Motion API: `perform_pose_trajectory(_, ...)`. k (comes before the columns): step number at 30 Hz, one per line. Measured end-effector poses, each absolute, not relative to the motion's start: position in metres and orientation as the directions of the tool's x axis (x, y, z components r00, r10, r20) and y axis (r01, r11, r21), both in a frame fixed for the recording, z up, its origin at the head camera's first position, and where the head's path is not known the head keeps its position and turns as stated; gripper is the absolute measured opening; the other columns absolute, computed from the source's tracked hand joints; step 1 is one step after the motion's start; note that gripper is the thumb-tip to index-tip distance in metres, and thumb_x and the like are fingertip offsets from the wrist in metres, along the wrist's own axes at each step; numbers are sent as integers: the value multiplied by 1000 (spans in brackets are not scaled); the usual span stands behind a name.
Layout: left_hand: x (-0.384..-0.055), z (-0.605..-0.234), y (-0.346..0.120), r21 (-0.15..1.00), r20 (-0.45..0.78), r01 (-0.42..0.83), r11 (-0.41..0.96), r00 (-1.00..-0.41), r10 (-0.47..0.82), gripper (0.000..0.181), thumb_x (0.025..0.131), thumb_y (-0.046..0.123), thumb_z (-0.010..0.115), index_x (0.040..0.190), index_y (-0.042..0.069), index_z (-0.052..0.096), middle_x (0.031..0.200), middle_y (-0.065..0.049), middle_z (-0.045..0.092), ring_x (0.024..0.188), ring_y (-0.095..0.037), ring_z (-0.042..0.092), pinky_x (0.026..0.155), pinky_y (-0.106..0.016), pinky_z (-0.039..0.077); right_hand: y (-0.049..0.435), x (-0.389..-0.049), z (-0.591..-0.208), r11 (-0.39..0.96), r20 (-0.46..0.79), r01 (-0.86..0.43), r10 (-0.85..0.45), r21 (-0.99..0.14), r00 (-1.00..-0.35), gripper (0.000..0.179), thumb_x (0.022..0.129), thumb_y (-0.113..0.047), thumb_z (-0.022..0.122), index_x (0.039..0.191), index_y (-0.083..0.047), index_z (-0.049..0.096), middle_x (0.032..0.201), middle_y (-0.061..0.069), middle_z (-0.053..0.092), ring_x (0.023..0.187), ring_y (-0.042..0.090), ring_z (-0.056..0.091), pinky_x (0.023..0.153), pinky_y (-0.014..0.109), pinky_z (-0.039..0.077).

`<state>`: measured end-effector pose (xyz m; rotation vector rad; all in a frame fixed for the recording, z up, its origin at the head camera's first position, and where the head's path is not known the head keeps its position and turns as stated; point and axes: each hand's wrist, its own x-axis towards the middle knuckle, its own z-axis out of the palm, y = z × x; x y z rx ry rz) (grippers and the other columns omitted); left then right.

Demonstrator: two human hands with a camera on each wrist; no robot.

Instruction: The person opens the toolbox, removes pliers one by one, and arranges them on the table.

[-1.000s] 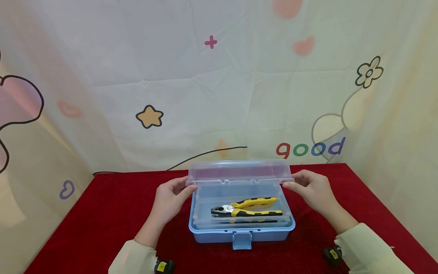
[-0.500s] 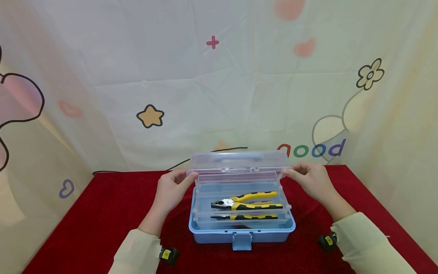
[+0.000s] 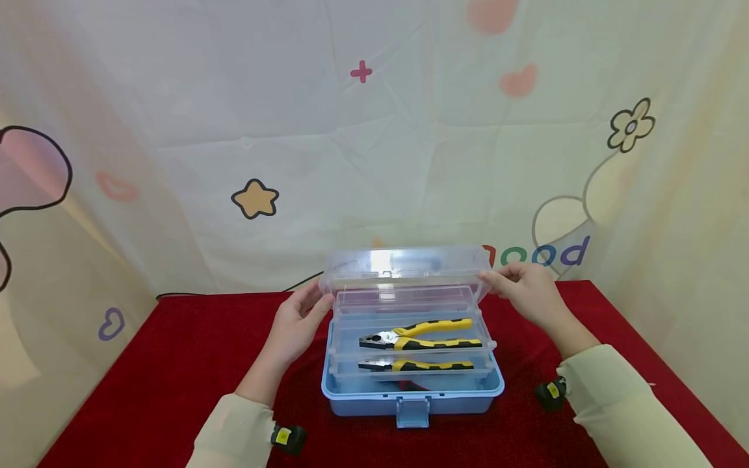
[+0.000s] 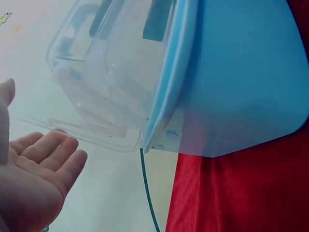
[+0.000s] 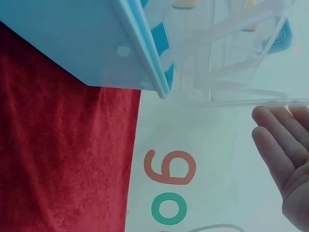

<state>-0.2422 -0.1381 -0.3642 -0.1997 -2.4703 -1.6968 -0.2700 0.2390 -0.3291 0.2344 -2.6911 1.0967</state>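
**Blue toolbox with clear lid raised, a hand at each end**

Seen from the head camera, left to right. At far left, cream backdrop cloth printed with a yellow star. Lower down, red tablecloth covering the table. Next, left hand at the left end of the clear lid, fingers straight and relaxed, fingertips against the lid's edge (in the left wrist view the palm faces up with fingers spread, just beside the lid's corner, and actual contact is hard to confirm there). Pale sleeve below it, with a small black and yellow wrist device.

In the middle, blue toolbox resting on the cloth near the front edge, latch tab hanging at the front. Lid tilted up and back, almost upright. Under it, clear cantilever trays stepped upward toward the back. Yellow and black pliers lying flat in one tray, jaws pointing left; a second pair in the tray below and nearer.

To the right, right hand at the lid's right end, fingers loosely extended, tips touching the lid's corner. Behind it, coloured letters on the backdrop, partly hidden, and a flower outline above.
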Motion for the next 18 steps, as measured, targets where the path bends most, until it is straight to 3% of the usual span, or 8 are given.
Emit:
perform_pose_trajectory(5, -243, -364, -138, 936, 184, 189, 298, -982, 45, 49, 96, 35, 52, 138, 17, 38, 143, -8, 47, 133, -28, 43, 108, -51, 36, 238, -274, -323, 711, 242, -208, -55, -672, -969, 60, 86, -58, 55, 106, -3, 67, 98, 17, 68, 86, 26, 66, 76, 38, 57)
perform_pose_trajectory(13, -246, -363, -136, 940, 180, 190, 282, -982, 62, 46, 98, 26, 48, 142, 18, 38, 144, -6, 45, 134, -27, 42, 108, -51, 36, 235, -288, -316, 687, 194, -166, -37, -707, -980, 63, 85, -62, 52, 97, -2, 67, 99, 18, 69, 85, 27, 70, 80, 41, 57)
perform_pose_trajectory(18, -250, -361, -135, 937, 149, 162, 309, -987, 65, 49, 99, 26, 44, 146, 24, 34, 148, -4, 41, 137, -27, 39, 109, -54, 33, 232, -292, -317, 664, 178, -140, -11, -735, -984, 68, 86, -64, 49, 105, -1, 63, 104, 20, 66, 90, 31, 68, 82, 42, 56)
